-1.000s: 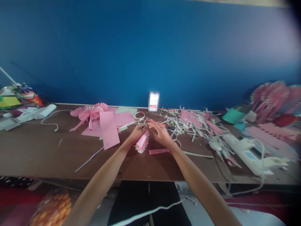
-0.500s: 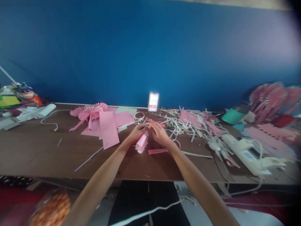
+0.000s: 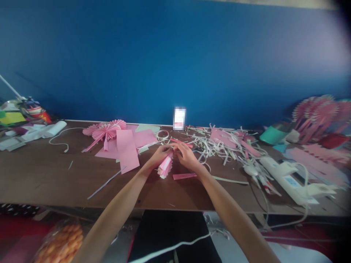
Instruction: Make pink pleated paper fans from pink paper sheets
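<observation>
Pleated paper, pink and white, was at the middle of the smooth brown tabletop, its zigzag-edged end spread toward the near edge. Left hand: fingers curled closed on the upper end. Right hand: fingers bent, tips at that same end; could not tell whether it gripped. Leftward lay flat rectangular pink sheets and ribbed rosettes; rightward, tangled, curling pale strips.
</observation>
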`<state>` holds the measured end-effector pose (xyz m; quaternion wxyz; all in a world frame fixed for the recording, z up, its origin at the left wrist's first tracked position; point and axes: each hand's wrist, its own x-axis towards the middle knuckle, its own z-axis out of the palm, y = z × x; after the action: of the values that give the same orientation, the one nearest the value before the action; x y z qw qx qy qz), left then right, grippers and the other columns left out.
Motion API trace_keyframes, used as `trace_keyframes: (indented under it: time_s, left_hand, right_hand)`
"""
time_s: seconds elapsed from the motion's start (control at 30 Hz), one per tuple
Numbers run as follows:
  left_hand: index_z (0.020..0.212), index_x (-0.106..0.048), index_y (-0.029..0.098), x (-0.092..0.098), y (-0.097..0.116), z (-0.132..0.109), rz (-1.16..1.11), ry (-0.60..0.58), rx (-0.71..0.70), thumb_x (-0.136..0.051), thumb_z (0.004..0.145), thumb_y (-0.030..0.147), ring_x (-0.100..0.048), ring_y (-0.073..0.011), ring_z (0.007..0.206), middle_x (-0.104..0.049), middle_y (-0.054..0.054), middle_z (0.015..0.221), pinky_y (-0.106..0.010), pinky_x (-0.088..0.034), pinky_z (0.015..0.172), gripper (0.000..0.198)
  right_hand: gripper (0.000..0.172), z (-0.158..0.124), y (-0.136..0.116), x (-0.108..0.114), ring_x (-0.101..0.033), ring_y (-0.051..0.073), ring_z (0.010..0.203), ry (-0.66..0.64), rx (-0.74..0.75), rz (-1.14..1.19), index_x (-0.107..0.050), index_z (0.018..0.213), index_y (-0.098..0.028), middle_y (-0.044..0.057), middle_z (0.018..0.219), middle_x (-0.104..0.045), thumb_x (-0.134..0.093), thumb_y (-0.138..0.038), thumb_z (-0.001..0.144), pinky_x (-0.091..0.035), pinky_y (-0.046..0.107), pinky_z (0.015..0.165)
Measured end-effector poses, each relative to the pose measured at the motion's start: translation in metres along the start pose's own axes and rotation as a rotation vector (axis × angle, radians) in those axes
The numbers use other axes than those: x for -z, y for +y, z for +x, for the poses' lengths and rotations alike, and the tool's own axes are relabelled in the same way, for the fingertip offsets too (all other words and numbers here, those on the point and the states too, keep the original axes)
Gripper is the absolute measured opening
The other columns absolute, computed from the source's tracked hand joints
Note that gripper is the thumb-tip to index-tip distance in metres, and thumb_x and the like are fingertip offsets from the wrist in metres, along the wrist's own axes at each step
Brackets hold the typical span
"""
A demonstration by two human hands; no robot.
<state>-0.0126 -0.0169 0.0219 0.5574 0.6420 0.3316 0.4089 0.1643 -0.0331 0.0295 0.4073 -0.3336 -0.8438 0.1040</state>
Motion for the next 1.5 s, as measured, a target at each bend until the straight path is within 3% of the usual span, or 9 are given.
trace_keyframes:
  time_s: [0.33, 0.53, 1.5]
  left_hand:
    - [0.076, -0.056, 0.014, -0.0013, 0.0012, 0.0011, -0.045, 0.036, 0.014, -0.062, 0.080, 0.046, -0.054, -0.0107, 0.051, -0.055, 0.000, 0.063, -0.022, -0.043, 0.050, 0.033]
    - [0.080, -0.059, 0.013, -0.0007, 0.0016, -0.0015, -0.041, 0.011, 0.001, -0.061, 0.081, 0.047, -0.055, -0.0113, 0.053, -0.057, -0.001, 0.065, -0.023, -0.044, 0.052, 0.034]
    - [0.079, -0.057, 0.014, -0.0005, 0.0047, -0.0014, -0.024, 0.013, -0.010, -0.060, 0.082, 0.046, -0.055, -0.0107, 0.054, -0.056, 0.000, 0.065, -0.022, -0.044, 0.053, 0.032]
  right_hand:
    - [0.033, -0.0006, 0.0003, -0.0013, -0.055, 0.024, 0.098, 0.069, -0.021, -0.041, -0.055, 0.119, -0.024, 0.005, 0.099, -0.064, -0.048, -0.015, 0.088, -0.043, 0.038, 0.089]
    - [0.037, -0.0011, 0.0004, -0.0019, -0.055, 0.023, 0.098, 0.030, -0.022, -0.047, -0.054, 0.121, -0.023, 0.005, 0.098, -0.064, -0.046, -0.010, 0.087, -0.043, 0.038, 0.089]
    - [0.036, -0.0022, 0.0014, -0.0038, -0.056, 0.023, 0.102, 0.082, -0.033, -0.051, -0.054, 0.118, -0.024, 0.006, 0.105, -0.063, -0.046, -0.011, 0.086, -0.044, 0.039, 0.091]
